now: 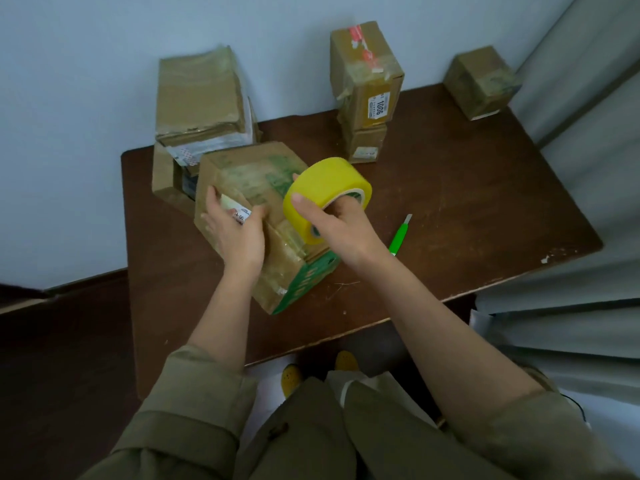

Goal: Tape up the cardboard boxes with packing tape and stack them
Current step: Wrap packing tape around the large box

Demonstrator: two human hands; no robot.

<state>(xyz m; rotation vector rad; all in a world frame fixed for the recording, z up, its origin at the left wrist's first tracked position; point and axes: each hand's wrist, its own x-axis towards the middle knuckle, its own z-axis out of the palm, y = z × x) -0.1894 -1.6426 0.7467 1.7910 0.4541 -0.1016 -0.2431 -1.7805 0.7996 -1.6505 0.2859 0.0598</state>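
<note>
A cardboard box with green print (pixel 263 220) lies on the dark brown table (pixel 467 209), its top glossy with tape. My left hand (pixel 235 226) rests on the box's top near a white label, fingers spread and pressing. My right hand (pixel 341 226) grips a yellow roll of packing tape (pixel 325 195), fingers through its core and thumb on the outer face, held against the box's right side.
A green utility knife (pixel 400 237) lies on the table to the right of the roll. A stack of boxes (pixel 201 109) stands at the back left, a two-box stack (pixel 367 88) at the back middle, a small box (pixel 483 81) at the back right. A curtain hangs on the right.
</note>
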